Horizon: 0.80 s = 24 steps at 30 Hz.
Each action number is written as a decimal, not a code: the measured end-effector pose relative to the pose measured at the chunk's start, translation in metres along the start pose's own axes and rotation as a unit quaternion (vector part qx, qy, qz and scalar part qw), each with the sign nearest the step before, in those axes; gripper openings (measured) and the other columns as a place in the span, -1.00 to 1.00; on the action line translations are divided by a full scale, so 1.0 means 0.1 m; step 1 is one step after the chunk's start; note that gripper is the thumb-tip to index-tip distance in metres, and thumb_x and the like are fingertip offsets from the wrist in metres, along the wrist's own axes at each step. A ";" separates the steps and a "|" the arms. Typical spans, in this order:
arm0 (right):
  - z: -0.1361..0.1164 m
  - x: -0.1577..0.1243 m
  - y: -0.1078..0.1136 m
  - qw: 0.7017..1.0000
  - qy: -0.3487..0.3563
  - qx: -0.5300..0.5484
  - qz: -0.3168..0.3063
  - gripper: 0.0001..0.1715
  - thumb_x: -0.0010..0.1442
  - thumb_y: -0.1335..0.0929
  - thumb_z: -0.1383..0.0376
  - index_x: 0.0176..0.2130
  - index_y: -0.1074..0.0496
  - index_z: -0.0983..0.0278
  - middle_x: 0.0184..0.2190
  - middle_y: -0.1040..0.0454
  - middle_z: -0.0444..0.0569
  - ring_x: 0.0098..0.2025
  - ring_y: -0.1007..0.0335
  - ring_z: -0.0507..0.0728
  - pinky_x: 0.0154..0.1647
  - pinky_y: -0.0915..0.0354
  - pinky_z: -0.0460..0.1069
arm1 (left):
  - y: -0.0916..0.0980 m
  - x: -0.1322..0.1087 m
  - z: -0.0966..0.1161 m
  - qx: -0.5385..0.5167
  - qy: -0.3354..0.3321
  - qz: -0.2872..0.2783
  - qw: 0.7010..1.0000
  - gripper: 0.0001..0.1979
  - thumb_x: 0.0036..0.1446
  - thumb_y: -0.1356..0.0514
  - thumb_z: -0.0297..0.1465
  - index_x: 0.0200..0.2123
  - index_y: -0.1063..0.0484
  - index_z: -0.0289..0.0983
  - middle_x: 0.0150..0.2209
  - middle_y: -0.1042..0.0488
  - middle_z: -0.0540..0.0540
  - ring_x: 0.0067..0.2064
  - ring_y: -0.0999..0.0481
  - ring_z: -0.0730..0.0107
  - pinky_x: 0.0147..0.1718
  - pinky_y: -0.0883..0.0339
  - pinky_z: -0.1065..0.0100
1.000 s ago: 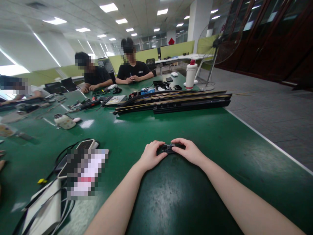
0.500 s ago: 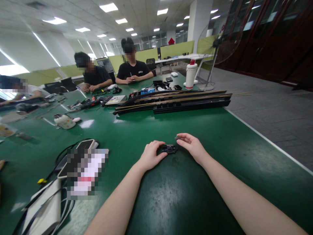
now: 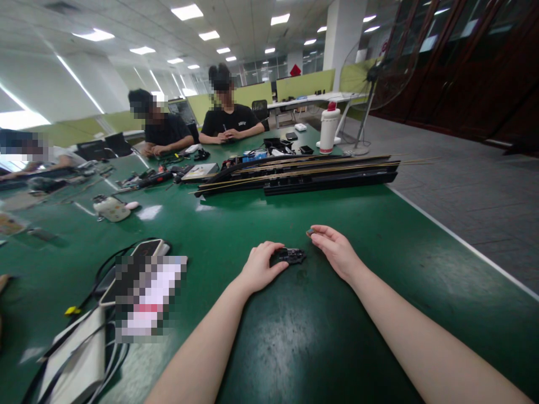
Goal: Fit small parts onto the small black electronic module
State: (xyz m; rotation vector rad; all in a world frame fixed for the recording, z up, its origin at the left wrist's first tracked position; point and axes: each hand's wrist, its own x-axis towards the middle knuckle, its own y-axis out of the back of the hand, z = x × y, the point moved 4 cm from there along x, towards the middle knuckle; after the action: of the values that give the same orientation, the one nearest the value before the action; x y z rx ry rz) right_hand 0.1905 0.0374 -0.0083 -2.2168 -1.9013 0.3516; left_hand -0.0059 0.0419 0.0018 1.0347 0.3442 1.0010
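On the green table (image 3: 269, 314) lies a small black part (image 3: 293, 256) with a jagged outline and fine detail on top. My left hand (image 3: 264, 267) grips its left end between thumb and fingers. To the right and a little farther off, my right hand (image 3: 332, 248) pinches a tiny piece (image 3: 310, 232) between thumb and fingertips, apart from the black part. That piece looks greyish-blue with a brownish edge; its kind is too small to make out.
Long black strips with thin golden rods (image 3: 303, 177) lie across the table beyond my hands. A phone (image 3: 135, 269), cables and a white box (image 3: 76, 359) are at the left. Farther off are a mug (image 3: 112, 208), a white bottle (image 3: 329, 130) and several seated people.
My right hand has drawn slightly up and right, taking the tiny piece away from the black part. The left hand and the black part have stayed in place.
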 end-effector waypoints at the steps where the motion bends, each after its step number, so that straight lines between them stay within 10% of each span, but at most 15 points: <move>1: 0.00 0.00 0.00 1.000 -0.003 0.007 0.002 -0.62 -0.18 -0.48 0.22 -0.29 -0.43 0.23 -0.27 -0.53 -0.05 -0.12 -0.43 0.14 0.06 -0.21 0.10 | 0.00 0.00 0.00 0.000 0.000 0.000 1.000 -0.63 0.07 -0.23 -0.33 -0.03 -0.32 -0.19 -0.08 -0.43 -0.09 -0.03 -0.38 0.18 -0.06 -0.23 0.18; 24: 0.00 -0.01 0.01 0.998 -0.022 0.063 0.014 -0.66 -0.21 -0.51 0.25 -0.34 -0.47 0.20 -0.34 -0.53 -0.13 -0.20 -0.43 0.08 -0.11 -0.25 0.00 | 0.00 0.00 0.00 0.001 -0.002 0.001 1.000 -0.63 0.07 -0.23 -0.33 -0.03 -0.32 -0.20 -0.08 -0.43 -0.09 -0.03 -0.38 0.18 -0.07 -0.22 0.19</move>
State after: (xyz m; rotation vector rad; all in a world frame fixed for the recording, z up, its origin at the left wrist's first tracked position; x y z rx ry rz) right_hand 0.1912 0.0367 -0.0084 -2.1725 -1.8180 0.5139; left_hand -0.0060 0.0416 0.0022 1.0393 0.3405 1.0000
